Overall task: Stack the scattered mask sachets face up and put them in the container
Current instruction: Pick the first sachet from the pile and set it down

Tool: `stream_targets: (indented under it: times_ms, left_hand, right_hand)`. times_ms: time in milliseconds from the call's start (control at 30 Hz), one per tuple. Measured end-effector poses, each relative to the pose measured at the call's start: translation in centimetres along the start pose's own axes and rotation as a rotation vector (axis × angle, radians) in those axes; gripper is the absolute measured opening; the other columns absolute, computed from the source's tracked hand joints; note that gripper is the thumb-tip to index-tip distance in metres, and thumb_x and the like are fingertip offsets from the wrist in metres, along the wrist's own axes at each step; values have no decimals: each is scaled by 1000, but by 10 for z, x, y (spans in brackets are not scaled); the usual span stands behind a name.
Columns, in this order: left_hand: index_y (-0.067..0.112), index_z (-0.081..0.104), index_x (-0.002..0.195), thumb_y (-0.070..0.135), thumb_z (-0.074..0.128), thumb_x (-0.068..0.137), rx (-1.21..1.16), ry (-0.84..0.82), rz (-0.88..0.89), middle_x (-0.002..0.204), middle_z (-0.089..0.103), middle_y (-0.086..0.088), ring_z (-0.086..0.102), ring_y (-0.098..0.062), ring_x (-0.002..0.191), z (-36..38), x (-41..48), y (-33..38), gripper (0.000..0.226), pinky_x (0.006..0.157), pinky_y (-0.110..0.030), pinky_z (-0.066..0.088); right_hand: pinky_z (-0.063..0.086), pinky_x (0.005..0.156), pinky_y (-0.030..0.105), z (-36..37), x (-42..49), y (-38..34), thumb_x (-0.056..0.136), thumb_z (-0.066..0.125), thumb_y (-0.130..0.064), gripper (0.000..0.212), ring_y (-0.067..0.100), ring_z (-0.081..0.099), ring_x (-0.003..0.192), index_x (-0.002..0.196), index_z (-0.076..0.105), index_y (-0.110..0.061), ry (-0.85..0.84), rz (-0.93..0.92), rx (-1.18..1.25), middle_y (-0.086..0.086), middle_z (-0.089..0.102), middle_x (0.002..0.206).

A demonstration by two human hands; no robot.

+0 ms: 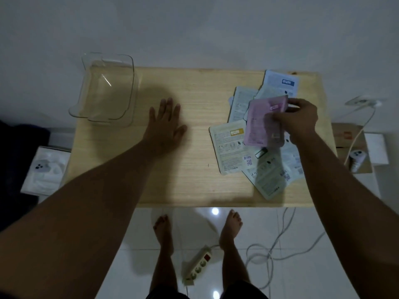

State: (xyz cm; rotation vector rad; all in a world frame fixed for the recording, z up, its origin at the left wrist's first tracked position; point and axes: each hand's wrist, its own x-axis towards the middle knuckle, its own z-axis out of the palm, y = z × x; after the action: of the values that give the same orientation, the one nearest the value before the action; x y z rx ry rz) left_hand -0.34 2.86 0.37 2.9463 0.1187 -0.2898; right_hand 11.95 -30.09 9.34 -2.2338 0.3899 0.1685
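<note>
Several mask sachets lie scattered and overlapping on the right half of a light wooden table (194,180). My right hand (300,119) grips a pink sachet (259,121) and holds it tilted just above the pile. Below it lie a cream sachet with a yellow label (231,147), a pale green one (267,175) near the front edge and a bluish one (280,82) at the back. A clear plastic container (105,89) stands empty at the table's back left corner. My left hand (166,124) rests flat on the table, fingers spread, just right of the container.
A white power strip (197,268) and loose cables (272,251) lie on the tiled floor by my bare feet. A white box (47,169) sits left of the table. A cardboard box (349,145) with a small bottle stands to the right.
</note>
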Motion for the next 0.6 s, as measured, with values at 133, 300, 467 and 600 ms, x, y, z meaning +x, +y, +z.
stream_targets:
  times_ms: [133, 300, 467, 600]
  left_hand:
    - [13, 7, 153, 56, 22, 95, -8, -25, -24, 163, -1, -15, -4, -31, 150, -1, 3, -1, 75, 117, -59, 2]
    - [14, 6, 153, 62, 15, 90, -13, -49, -29, 163, -2, -13, -6, -30, 150, 0, 6, -3, 80, 118, -59, 4]
    - [15, 10, 153, 64, 19, 88, -52, -38, -3, 163, 1, -13, -2, -32, 150, 1, 8, -8, 82, 115, -61, 7]
    - [11, 15, 153, 64, 18, 84, -86, -57, 11, 163, 5, -16, 1, -33, 150, -2, 9, -10, 87, 116, -60, 7]
  right_hand:
    - [61, 81, 34, 20, -1, -55, 78, 72, -29, 22, 13, 74, 79, 98, 78, -24, -38, -207, 17, 1, 77, 86]
    - [48, 84, 15, 97, -4, -113, 78, 71, -18, 31, 19, 70, 101, 109, 74, -17, -192, -262, -173, 5, 74, 103]
    - [41, 88, 17, 165, -31, -127, 84, 67, -46, 42, 22, 65, 104, 103, 70, -9, -292, -244, -116, 6, 72, 104]
    - [47, 97, 35, 185, -38, -111, 92, 56, -47, 44, 29, 64, 105, 102, 71, -7, -322, -347, -182, 11, 73, 103]
